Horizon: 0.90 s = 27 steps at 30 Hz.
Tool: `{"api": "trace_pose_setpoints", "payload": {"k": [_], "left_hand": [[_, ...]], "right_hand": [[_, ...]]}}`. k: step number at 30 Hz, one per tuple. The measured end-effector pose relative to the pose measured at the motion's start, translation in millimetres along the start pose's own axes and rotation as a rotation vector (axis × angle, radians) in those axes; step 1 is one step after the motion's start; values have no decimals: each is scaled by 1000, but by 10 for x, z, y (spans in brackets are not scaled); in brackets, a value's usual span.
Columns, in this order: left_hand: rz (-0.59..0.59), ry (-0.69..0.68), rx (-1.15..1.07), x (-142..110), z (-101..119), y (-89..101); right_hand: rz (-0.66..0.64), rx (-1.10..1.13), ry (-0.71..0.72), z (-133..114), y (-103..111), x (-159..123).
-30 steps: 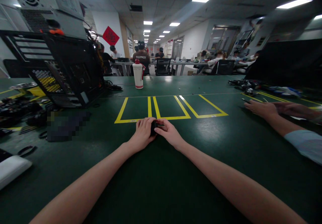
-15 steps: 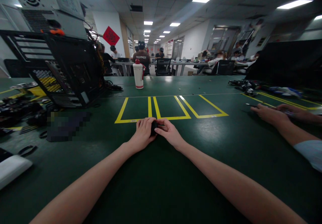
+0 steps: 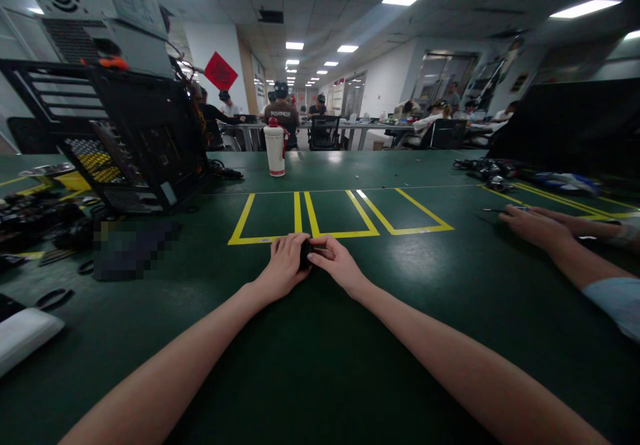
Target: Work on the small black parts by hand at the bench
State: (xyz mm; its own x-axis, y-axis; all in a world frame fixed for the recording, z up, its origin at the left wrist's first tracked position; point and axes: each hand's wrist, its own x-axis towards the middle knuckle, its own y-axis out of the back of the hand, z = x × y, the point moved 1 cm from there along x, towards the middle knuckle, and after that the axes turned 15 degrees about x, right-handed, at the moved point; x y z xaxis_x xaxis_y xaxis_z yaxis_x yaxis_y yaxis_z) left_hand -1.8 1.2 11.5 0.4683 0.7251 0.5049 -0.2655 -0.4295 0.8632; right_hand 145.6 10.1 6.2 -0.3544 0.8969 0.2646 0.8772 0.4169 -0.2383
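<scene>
Close to the front edge of the yellow tape outlines [image 3: 345,235], my left hand [image 3: 286,266] is wrapped over a small black object [image 3: 305,255] on the green table [image 3: 320,345]. Only a dark strip of that object shows between my hands, so its kind is unclear. My right hand [image 3: 336,262] meets it from the other side, thumb and fingers closed at its right edge. Whatever lies between those right fingertips is too small to make out.
A black computer case [image 3: 145,138] stands at the left, among cables [image 3: 30,225]. A white cup with a red lid [image 3: 275,148] is beyond the tape. At the right, a co-worker's hands [image 3: 537,226] hold a thin tool. More cables [image 3: 493,175] lie behind them.
My hands and the black object look unmoved. The co-worker's hands at the right have shifted slightly, and people in the background have moved a little.
</scene>
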Motion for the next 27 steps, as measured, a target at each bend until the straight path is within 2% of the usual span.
{"api": "trace_pose_setpoints", "payload": {"k": [5, 13, 20, 27], "left_hand": [[-33, -11, -12, -3, 8, 51], [-8, -3, -8, 9, 10, 28], [-35, -8, -19, 3, 8, 54], [17, 2, -3, 7, -4, -24]], "right_hand": [[0, -18, -37, 1, 13, -3], [-14, 5, 21, -6, -5, -14], [2, -41, -53, 2, 22, -5], [-31, -2, 18, 4, -10, -4]]}}
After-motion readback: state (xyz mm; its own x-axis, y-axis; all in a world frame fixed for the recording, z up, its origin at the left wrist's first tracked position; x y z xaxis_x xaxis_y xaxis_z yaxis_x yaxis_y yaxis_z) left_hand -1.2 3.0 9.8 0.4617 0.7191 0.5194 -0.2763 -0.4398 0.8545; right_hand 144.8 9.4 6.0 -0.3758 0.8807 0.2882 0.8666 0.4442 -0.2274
